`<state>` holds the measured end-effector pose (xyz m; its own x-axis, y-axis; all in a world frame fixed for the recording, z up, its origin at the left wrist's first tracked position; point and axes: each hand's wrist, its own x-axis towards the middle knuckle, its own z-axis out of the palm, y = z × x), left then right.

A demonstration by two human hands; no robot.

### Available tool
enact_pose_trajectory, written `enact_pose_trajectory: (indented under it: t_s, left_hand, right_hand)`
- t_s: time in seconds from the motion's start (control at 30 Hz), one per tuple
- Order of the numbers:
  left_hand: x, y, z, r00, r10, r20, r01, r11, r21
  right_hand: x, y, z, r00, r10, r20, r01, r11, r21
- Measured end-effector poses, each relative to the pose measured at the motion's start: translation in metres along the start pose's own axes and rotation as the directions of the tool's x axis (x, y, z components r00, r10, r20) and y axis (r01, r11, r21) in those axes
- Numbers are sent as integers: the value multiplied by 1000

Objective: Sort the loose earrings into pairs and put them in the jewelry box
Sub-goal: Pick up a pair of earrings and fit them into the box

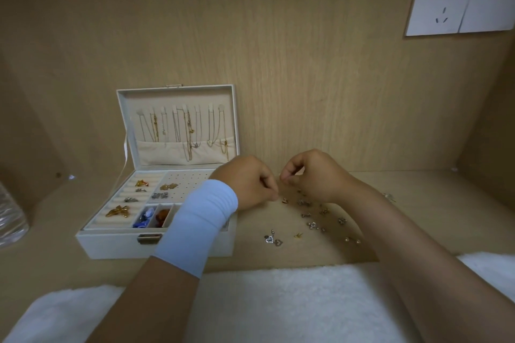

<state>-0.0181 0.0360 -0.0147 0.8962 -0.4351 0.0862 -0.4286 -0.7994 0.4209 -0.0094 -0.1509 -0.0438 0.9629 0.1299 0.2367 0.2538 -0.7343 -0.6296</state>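
Hovering fingertip to fingertip just right of the open jewelry box (156,248), the left hand (248,182) and right hand (316,175) pinch what may be a small earring; loose earrings (312,224) lie scattered on the shelf (432,211) beneath the right hand.

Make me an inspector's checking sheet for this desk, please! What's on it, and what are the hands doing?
Surface: wooden shelf, with a white fluffy cloth along the near edge.
Job's things: the jewelry box is open, with its lid upright and necklaces hanging in it. Some stored pieces are in the tray. The loose earrings are scattered on the shelf to the box's right.
Clutter: a clear bottle at the left edge.
Grippers: the left hand, with a white wristband, and the right hand meet fingertip to fingertip, fingers curled. Anything they pinch is too small to tell.
Cables: nothing seen.
Surroundings: wooden back wall with a white socket plate.
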Motion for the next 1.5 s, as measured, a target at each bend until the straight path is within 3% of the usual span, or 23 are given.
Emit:
enact_pose_trajectory:
  t_s: [0.1,0.33,0.57,0.63,0.73,0.8,0.9,1.17,1.5]
  left_hand:
    - [-2,-12,-10,997,-41,-59,38,998,-59]
    - [7,-19,4,996,-59,-64,54,995,-79]
    - [8,-17,7,997,-12,-73,9,999,-42]
    - [9,-17,7,997,-5,-80,0,998,-62]
    - [9,-19,4,993,-13,-121,0,994,-111]
    - [8,-20,0,984,-43,-170,9,981,-196]
    - [4,-20,-9,971,-101,-217,22,940,-340]
    - [-23,-51,-44,943,-57,-326,-84,911,-403]
    - [-55,-110,-58,872,-88,-481,-221,806,-549]
  right_hand:
    - [-3,1,-4,997,46,62,-42,997,-59]
    - [-6,-9,8,983,75,168,9,894,-449]
    - [-2,-10,18,982,47,185,52,866,-497]
    - [-3,-9,18,987,20,157,52,897,-440]
    - [-1,-12,18,999,-27,20,30,986,-161]
    - [0,-20,16,997,-16,-69,19,999,31]
    - [-2,-35,11,995,-36,-97,51,987,154]
    - [4,-86,11,1000,25,13,-28,845,534]
    - [34,-134,53,968,-25,250,-126,810,572]
